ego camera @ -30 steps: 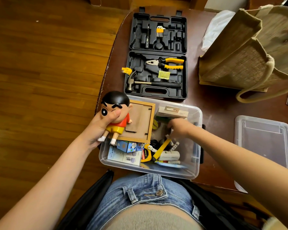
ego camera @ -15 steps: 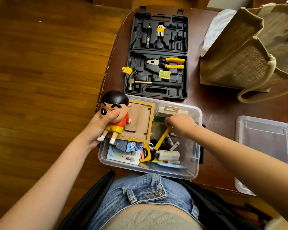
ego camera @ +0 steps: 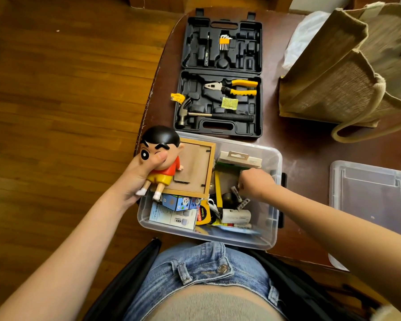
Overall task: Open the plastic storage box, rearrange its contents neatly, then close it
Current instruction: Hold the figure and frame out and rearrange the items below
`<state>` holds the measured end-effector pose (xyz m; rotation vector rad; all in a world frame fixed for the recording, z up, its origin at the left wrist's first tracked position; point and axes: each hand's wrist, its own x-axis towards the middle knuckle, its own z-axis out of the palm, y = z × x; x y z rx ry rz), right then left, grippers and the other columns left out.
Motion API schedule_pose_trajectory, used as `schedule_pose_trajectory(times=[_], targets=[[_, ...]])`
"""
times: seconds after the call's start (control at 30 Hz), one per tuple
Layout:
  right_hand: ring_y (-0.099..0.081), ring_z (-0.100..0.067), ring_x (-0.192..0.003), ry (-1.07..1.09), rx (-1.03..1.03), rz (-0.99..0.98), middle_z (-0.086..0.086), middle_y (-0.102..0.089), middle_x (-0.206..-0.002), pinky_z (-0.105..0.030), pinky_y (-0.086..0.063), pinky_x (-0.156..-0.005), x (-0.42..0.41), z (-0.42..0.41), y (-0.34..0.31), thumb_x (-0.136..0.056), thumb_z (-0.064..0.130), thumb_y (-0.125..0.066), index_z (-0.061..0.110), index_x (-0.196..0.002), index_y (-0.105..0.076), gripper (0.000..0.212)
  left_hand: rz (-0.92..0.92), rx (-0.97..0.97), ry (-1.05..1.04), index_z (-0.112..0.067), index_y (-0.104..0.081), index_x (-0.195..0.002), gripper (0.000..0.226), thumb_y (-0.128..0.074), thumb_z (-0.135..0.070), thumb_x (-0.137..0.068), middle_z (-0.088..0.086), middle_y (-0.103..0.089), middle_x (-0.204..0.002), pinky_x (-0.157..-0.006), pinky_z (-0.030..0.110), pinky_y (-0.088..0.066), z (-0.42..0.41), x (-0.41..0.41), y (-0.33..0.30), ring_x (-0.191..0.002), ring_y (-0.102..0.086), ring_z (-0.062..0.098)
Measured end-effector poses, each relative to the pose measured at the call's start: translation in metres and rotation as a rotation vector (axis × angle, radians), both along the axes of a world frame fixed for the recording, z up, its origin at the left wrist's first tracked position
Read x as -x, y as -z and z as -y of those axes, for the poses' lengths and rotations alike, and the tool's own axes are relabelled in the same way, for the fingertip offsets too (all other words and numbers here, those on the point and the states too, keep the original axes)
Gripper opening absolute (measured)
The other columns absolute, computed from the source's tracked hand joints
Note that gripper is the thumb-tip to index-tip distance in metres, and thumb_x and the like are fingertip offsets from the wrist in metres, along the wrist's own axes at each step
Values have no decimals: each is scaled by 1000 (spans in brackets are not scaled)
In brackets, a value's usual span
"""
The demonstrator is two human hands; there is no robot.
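The right hand (ego camera: 256, 183) curls knuckles-up inside the clear plastic storage box (ego camera: 272, 237) at six o'clock on the bench (ego camera: 306, 154); its fingertips are hidden (grasp unclear). The left hand (ego camera: 139, 174) grips a glossy figurine (ego camera: 162, 144) at the box's nine o'clock; the lid (ego camera: 370, 195), partly cropped, lies at three o'clock.

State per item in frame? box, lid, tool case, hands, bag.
storage box: open, lid off, contents jumbled
lid: lying on the table right of the box
tool case: open flat, most slots empty
pliers: seated in the case
hammer: seated in the case
left hand: grips the toy figure at the box's left edge
right hand: fingers curled, inside the box; held item unclear
jute bag: upright, mouth open
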<state>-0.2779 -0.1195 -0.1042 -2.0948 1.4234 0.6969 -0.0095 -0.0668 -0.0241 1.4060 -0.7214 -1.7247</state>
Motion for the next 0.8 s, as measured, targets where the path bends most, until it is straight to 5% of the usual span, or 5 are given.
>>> schedule_pose_trajectory(times=[0.17, 0.33, 0.8], targets=[[-59, -28, -85, 6, 6, -42, -9, -60, -90, -31, -44, -61, -8, -9, 10, -89, 14, -53, 6, -96, -62, 13, 8, -3, -4, -24, -61, -111, 84, -85, -63, -40, 4, -73, -87, -56, 28, -58, 0, -1, 1, -70, -69, 15], [-51, -23, -72, 25, 29, -41, -10, -64, -92, -29, -41, -58, -4, -11, 19, -87, 7, -55, 8, -91, -63, 9, 11, -1, -2, -22, -61, -114, 86, -85, -62, -41, 7, -73, -89, -56, 30, -57, 0, 0, 2, -70, -67, 18], [-63, -25, -94, -193, 101, -244, -7, -66, -103, -28, -46, -66, -3, -5, 19, -89, 3, -52, 10, -102, -66, 20, 27, 9, -13, -13, -53, -125, 101, -85, -62, -42, 9, -72, -89, -53, 28, -56, 0, 0, 4, -68, -67, 18]])
